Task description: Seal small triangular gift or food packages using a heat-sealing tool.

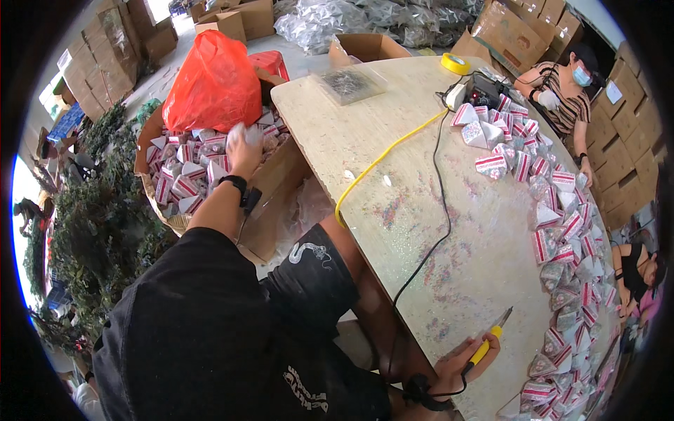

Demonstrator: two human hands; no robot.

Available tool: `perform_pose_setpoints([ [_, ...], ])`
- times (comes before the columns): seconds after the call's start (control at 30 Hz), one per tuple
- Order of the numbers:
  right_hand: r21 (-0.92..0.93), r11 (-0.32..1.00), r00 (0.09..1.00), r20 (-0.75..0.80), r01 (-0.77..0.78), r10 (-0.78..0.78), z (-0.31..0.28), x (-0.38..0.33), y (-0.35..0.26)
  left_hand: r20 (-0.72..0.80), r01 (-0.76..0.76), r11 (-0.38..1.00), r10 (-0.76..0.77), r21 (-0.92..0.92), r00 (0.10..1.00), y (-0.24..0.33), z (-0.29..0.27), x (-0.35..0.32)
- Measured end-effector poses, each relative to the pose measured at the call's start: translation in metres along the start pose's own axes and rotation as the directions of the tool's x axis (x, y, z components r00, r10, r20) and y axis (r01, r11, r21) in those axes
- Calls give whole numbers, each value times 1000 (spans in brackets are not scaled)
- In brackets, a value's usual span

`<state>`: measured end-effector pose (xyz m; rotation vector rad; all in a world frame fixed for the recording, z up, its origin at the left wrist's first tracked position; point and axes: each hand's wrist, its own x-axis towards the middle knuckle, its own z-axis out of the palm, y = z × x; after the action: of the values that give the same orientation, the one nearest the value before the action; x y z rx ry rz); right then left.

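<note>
My right hand (472, 356) is closed around a soldering iron (483, 349) with a yellow handle. Its metal tip points up and away over the table, and a black cord runs from the handle. My left hand (243, 153) is stretched out over a cardboard box (270, 193) full of small wrapped triangular packets (184, 186) with red and white labels. Motion smears the fingers, and a whitish blur shows at their tips; whether they hold a packet is unclear. A red plastic bag (214, 84) rests on the box's far side.
More packets (562, 238) line the right side of the pale table (365, 154). A yellow cable (393, 151), a black cord (439, 182) and a yellow tape roll (456, 64) lie on it. Two people (565, 91) are across it. Artificial greenery (116, 231) stands left.
</note>
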<state>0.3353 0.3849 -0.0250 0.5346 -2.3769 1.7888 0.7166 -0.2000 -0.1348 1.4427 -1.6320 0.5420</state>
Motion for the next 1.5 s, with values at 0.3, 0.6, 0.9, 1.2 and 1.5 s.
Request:
perform_pose_setpoints([
  [0.3, 51, 998, 999, -40, -35, 37, -6, -4, 9, 927, 172, 977, 53, -124, 371, 13, 0, -55],
  [0.6, -285, 875, 901, -77, 391, -427, -5, 0, -15, 796, 371, 882, 7, -290, 606, 7, 36, -54],
  [0.9, -338, 886, 913, -142, 318, -382, -13, -1, -14, 278, -133, 896, 269, -424, 922, 123, -33, 18],
  [1.2, -290, 936, 954, -161, 199, -252, -12, 1, -9, 75, -298, 398, 698, -868, 712, 383, -132, 40],
  [1.5, -237, 955, 945, -229, 179, -234, -15, 1, -8, 331, -596, 485, 874, -640, 355, 605, -107, 6],
])
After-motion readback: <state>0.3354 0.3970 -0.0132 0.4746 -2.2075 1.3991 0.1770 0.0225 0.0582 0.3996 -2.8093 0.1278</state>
